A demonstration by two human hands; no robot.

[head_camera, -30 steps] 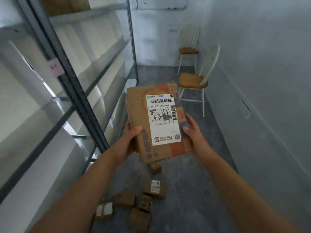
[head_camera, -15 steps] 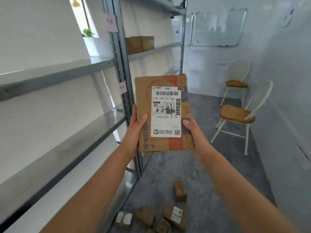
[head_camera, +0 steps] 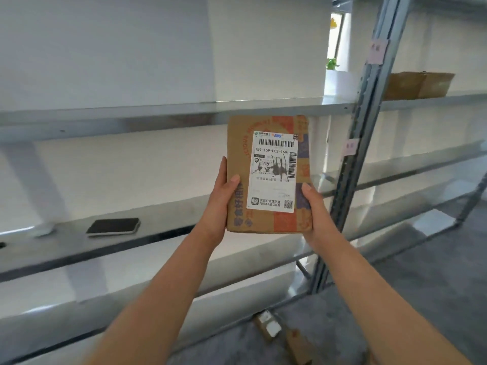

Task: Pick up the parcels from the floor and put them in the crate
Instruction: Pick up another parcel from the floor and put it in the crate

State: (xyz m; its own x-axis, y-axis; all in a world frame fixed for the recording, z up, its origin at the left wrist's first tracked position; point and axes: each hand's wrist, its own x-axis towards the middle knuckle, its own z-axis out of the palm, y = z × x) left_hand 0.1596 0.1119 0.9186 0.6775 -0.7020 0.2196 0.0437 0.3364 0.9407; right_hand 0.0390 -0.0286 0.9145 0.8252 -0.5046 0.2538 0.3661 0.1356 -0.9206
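Observation:
I hold a flat brown cardboard parcel [head_camera: 268, 175] with a white shipping label upright in front of the metal shelving. My left hand [head_camera: 220, 204] grips its left edge, thumb on the front face. My right hand [head_camera: 313, 209] grips its lower right edge, thumb on the front. On the grey floor below, two small brown parcels [head_camera: 268, 326] lie near the shelf's foot, one with a white label. No crate is in view.
A grey metal shelf rack [head_camera: 168, 114] fills the view, with an upright post [head_camera: 366, 106] at right. A black phone-like slab [head_camera: 113, 227] lies on the middle shelf. An open cardboard box [head_camera: 419, 85] sits on the upper shelf at right. Grey floor [head_camera: 434, 285] lies at lower right.
My view has swung left from the chairs and aisle to face the shelves. The parcel stays held upright in both hands. Most floor parcels have left the frame.

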